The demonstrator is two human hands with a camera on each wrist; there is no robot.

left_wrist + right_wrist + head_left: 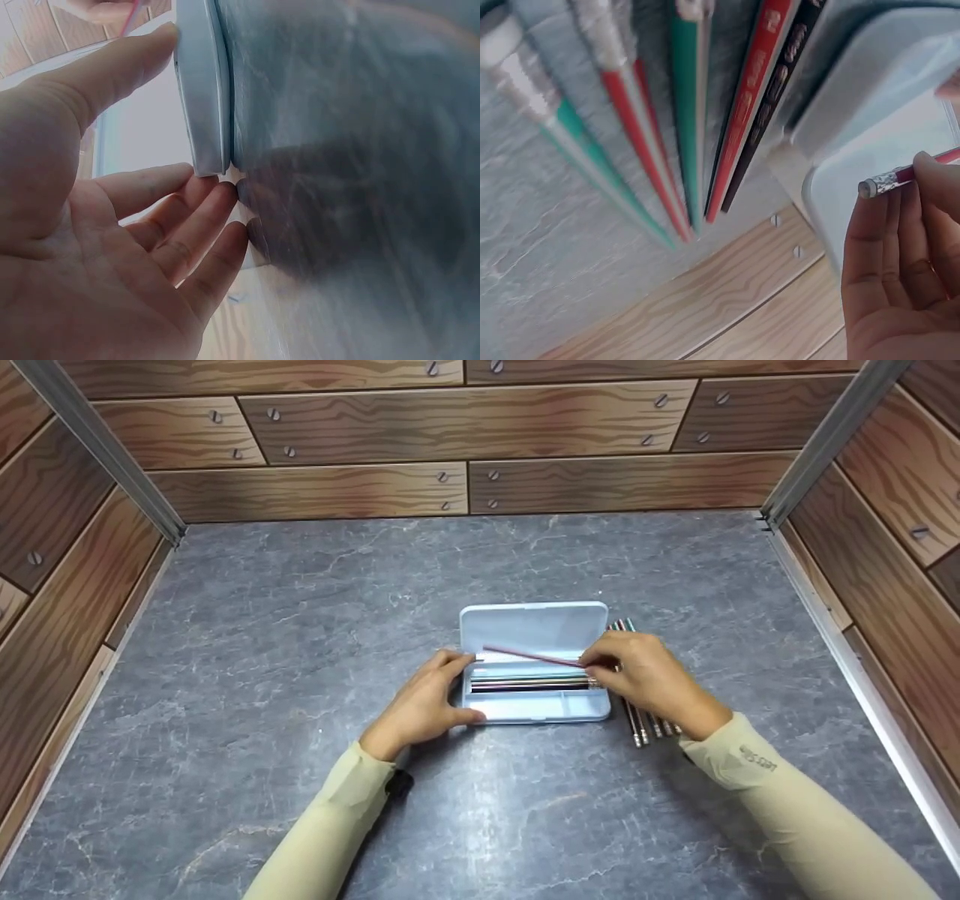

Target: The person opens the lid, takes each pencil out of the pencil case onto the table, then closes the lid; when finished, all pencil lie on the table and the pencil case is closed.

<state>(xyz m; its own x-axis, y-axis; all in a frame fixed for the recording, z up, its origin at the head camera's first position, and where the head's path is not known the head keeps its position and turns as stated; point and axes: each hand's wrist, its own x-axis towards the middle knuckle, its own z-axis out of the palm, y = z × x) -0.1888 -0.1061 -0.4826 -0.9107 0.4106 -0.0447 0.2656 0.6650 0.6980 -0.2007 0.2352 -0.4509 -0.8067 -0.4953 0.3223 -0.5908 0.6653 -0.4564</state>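
A light blue pencil case (585, 706) lies with its lid raised, and several pencils (525, 684) rest lengthwise inside it. My right hand (637, 671) pinches a dark red pencil (525, 655) near its eraser end, tilted above the case. In the right wrist view, the pencil's metal ferrule (886, 182) sticks out between thumb and fingers. At the case's left end, my left hand (424, 697) holds it between thumb and fingers. The left wrist view shows the thumb (127, 67) on one corner of the case (202, 82) and fingertips at the other.
Several loose pencils (637, 735) lie right of the case, partly beneath my right hand; red, green and black ones show in the right wrist view. The grey marbled tabletop (300, 607) is bounded by wood-patterned walls (465, 424) at the back and sides.
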